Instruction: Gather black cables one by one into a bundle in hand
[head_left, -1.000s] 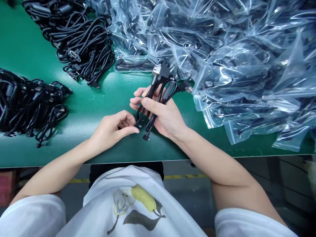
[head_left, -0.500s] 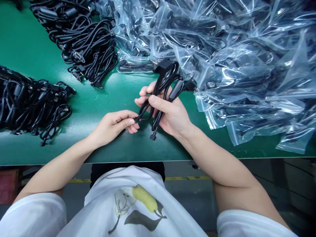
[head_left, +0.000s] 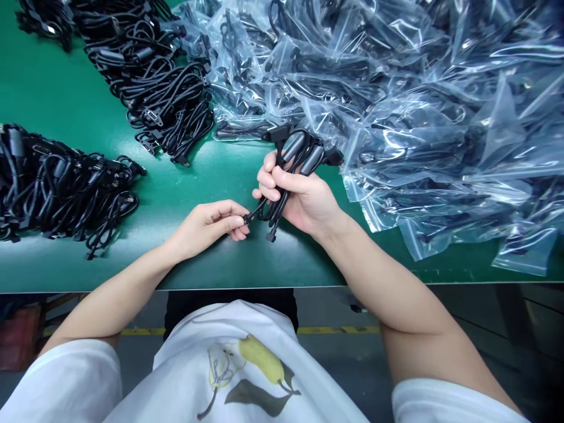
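My right hand point(head_left: 299, 197) is closed around a bundle of black cables point(head_left: 295, 154), its ferrite cores and connectors sticking out above my fingers. One small plug end hangs loose below that fist. My left hand point(head_left: 209, 226) pinches another cable end of the same bundle between thumb and forefinger, just left of my right hand. Both hands hover over the green table point(head_left: 211, 176) near its front edge.
A big heap of clear plastic bags with cables point(head_left: 418, 106) fills the right and back. One pile of loose black cables point(head_left: 154, 88) lies at the back left, another point(head_left: 57, 188) at the far left. The table's front edge runs below my wrists.
My right hand has closed tighter round the bundle and turned it, so the connectors now point away. My left hand keeps its pinch on the cable end. The view has shifted slightly.
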